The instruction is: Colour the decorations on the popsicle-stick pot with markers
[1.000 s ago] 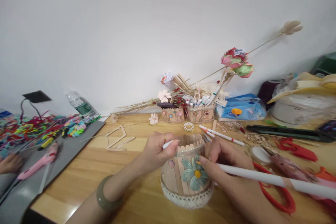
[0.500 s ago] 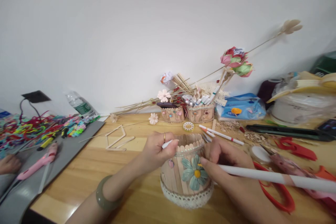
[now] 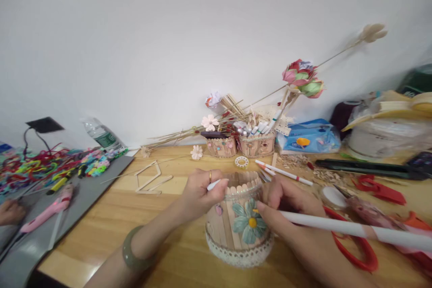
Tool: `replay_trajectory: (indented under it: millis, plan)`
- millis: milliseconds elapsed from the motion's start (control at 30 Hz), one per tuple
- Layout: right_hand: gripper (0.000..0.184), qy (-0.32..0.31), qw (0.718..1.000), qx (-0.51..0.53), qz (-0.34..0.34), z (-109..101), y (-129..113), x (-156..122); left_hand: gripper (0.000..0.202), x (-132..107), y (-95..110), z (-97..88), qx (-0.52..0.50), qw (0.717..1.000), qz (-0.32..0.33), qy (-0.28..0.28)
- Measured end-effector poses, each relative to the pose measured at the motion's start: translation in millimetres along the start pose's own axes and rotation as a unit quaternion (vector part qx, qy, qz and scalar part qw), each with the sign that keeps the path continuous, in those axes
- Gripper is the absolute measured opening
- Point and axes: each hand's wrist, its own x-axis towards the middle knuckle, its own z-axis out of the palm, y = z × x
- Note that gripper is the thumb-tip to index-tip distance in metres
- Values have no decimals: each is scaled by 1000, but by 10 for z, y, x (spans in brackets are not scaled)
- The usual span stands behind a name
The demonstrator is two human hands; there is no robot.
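Observation:
A small pot of craft sticks point(image 3: 225, 229) with a lace band at its foot stands on the wooden table point(image 3: 108, 229) in front of me. A pale blue paper flower point(image 3: 249, 222) is stuck to its side. My left hand point(image 3: 200, 194) grips the pot's rim and pinches a small white stick. My right hand point(image 3: 290, 220) rests against the pot's right side, index finger touching the flower, and holds a long white paper tube point(image 3: 354, 230) that runs off to the right.
Two filled craft-stick pots point(image 3: 240, 145), paper flowers point(image 3: 302, 78) on long stems, a blue wet-wipe pack point(image 3: 308, 139), pens, red scissors point(image 3: 357, 252) and a glue gun point(image 3: 369, 213) lie behind and right. A grey mat point(image 3: 50, 229) with pipe cleaners, a pink glue gun and another person's hand point(image 3: 8, 212) is left.
Hardly anything has moved. The view has shifted slightly, and both hands stay on the pot with the flower.

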Motion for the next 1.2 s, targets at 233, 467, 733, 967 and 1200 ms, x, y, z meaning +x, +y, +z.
replay_trajectory:
  millis: [233, 467, 733, 967, 1200]
  plan:
    - [26, -11, 1000, -25, -12, 1, -7, -2, 35, -10, 8, -8, 10, 1000, -7, 2]
    - [24, -22, 999, -37, -1, -8, -32, 19, 36, -4, 9, -11, 16, 1000, -11, 3]
    - [24, -17, 999, -37, -8, -12, -34, 19, 36, -10, 9, -6, 14, 1000, -17, 2]
    - [30, 27, 999, 25, 40, -7, -69, 50, 36, -12, 0, -2, -7, 1000, -10, -2]
    - [24, 32, 998, -50, 6, 9, -168, 8, 36, -14, 8, -4, -25, 999, -19, -7]
